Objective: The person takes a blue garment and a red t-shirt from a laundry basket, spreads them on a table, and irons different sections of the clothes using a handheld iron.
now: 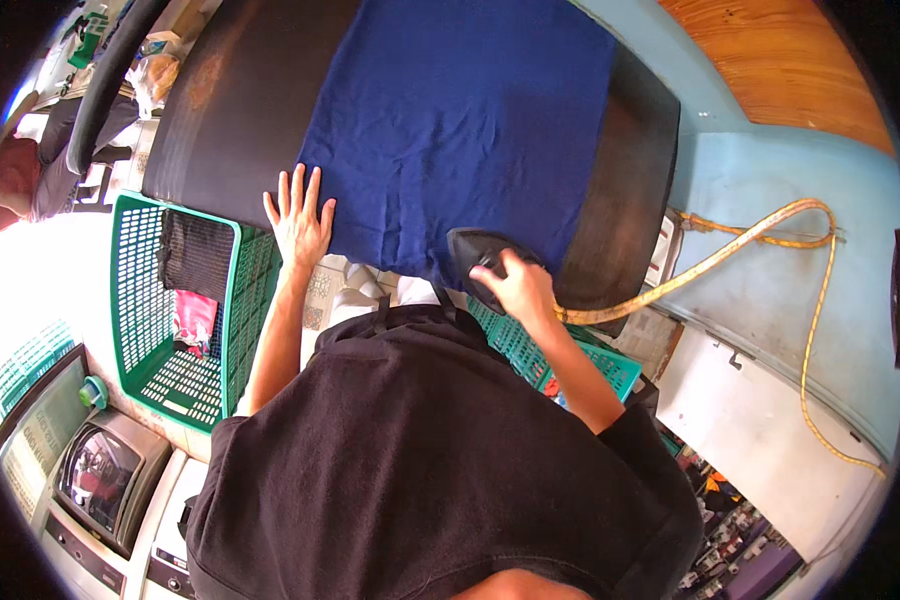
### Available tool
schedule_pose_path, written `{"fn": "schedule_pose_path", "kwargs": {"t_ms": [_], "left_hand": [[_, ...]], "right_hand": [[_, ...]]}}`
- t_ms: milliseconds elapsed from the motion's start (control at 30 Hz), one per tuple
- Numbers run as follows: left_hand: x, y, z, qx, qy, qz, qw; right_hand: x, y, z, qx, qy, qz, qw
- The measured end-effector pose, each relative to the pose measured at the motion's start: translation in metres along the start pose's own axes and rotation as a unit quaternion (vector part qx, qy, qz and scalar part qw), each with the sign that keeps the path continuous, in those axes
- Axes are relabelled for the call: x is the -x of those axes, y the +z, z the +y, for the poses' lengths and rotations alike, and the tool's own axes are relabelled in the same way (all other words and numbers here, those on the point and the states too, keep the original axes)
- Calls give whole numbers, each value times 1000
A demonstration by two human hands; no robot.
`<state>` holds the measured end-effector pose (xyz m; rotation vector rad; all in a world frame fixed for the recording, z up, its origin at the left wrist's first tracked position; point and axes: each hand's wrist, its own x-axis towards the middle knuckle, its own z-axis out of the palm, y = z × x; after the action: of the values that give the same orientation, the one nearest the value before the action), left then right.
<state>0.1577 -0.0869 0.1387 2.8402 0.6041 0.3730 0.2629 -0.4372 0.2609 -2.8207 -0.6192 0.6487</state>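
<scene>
A dark blue cloth (457, 112) lies over the black-covered ironing table (247, 112), wrinkled in its middle and hanging at the near edge. My left hand (298, 225) rests flat with fingers apart at the cloth's left edge, partly on the black cover. Near the front right corner, my right hand (521, 289) is closed around the handle of a black clothes iron (469, 251), which sits on the cloth. The handle is mostly hidden by the hand. From behind the iron runs a yellowish wrapped cord (682, 277).
A tall green plastic basket (229, 315) with some cloth inside stands at left. Another green basket (607, 367) is below my right arm. The cord loops beside the light blue wall (780, 172). An old television (105, 480) sits lower left; a seated person (52, 157) is upper left.
</scene>
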Motion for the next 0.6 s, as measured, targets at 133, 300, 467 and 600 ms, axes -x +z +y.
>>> {"fn": "schedule_pose_path", "kwargs": {"t_ms": [133,300,467,600], "left_hand": [[0,-3,-3,-8,-8,-8,1000],[0,-6,3,10,-18,-16,1000],[2,-9,1,32,-35,-18,999],[3,-9,1,65,-34,-6,997]], "right_hand": [[-68,-34,41,-93,168,162,968],[-155,-81,96,-305,210,142,918],[-250,-111,46,-250,117,73,958],[-293,-122,16,-248,40,3,968]]}}
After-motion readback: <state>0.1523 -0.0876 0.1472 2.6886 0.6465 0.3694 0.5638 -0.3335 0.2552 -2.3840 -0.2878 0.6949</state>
